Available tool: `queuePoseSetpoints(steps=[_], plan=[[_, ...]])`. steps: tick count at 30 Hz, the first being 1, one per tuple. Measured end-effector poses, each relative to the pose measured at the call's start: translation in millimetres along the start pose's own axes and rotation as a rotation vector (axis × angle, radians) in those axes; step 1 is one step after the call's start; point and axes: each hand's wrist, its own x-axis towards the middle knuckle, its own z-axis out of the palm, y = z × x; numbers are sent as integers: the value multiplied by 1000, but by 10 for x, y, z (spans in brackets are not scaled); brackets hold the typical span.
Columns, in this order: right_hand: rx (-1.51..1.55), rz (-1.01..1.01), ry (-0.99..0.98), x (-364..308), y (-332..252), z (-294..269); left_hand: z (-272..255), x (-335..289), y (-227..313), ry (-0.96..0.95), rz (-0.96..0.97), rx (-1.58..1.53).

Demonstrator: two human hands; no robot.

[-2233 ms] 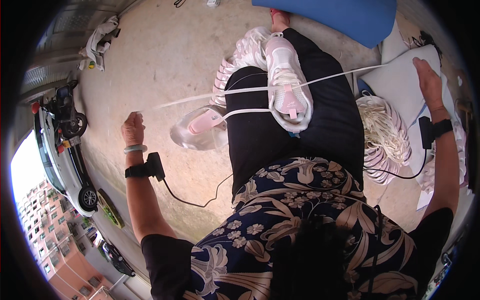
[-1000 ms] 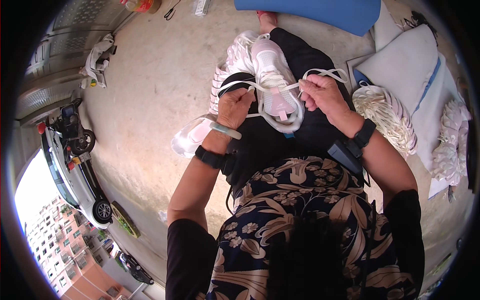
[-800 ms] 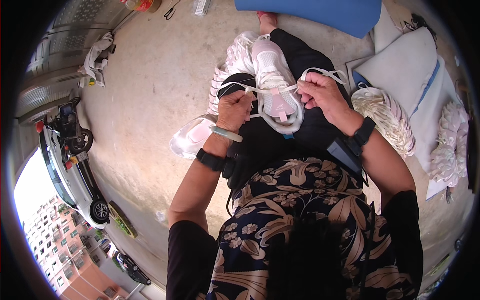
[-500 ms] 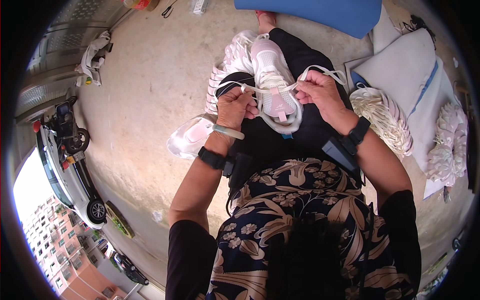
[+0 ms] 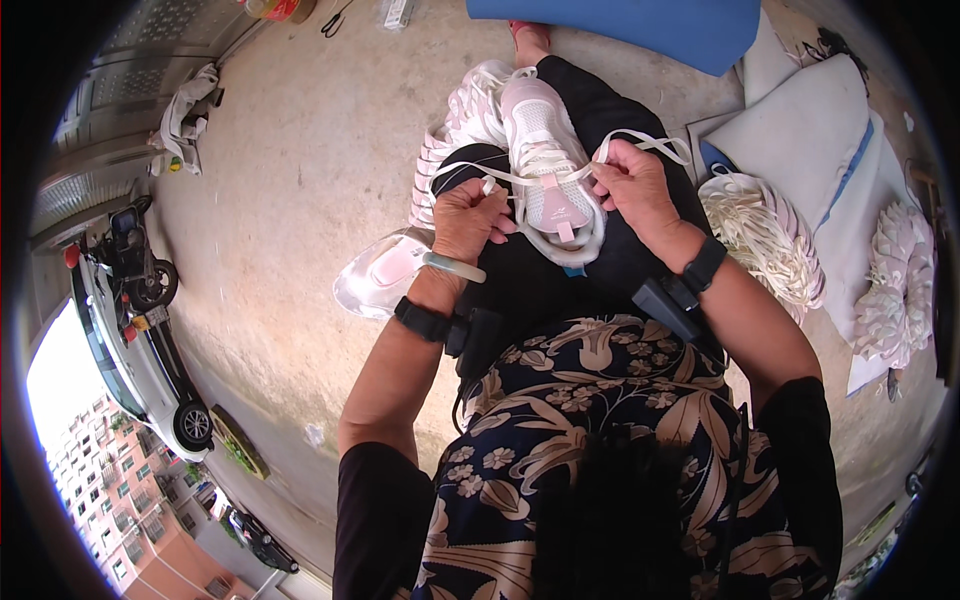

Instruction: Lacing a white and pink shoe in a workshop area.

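A white and pale pink sneaker [image 5: 541,120] rests on my lap, its heel toward me and its toe pointing away. White shoelace [image 5: 648,137] runs through its upper eyelets, with loose lengths out to both sides. Left of the tongue, my left hand [image 5: 468,218] pinches one lace end between thumb and fingers. On the other side of the shoe opening, my right hand [image 5: 637,190] pinches the other lace, which loops up and out to the right. Both hands are closed, and the lace is drawn across the tongue between them.
A stack of white-pink shoe parts [image 5: 430,175] lies left of the sneaker, beside a clear-soled shoe piece [image 5: 382,275]. At right are a bundle of cream laces [image 5: 765,245], pale sheets [image 5: 810,130] and more stacked shoe parts [image 5: 893,285]. Scissors [image 5: 336,20] lie far off.
Both hands keep their pinch on the laces and have barely moved. My right wrist has turned slightly; the sneaker stays in place.
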Motion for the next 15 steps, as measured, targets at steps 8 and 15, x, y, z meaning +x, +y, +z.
queuePoseSetpoints(steps=[8, 15], plan=[[-407, -289, 52, 86, 155, 34, 23, 6, 16, 4, -4, -36], [-826, -523, -11, 27, -13, 53, 76, 38, -45, 51, 22, -50]])
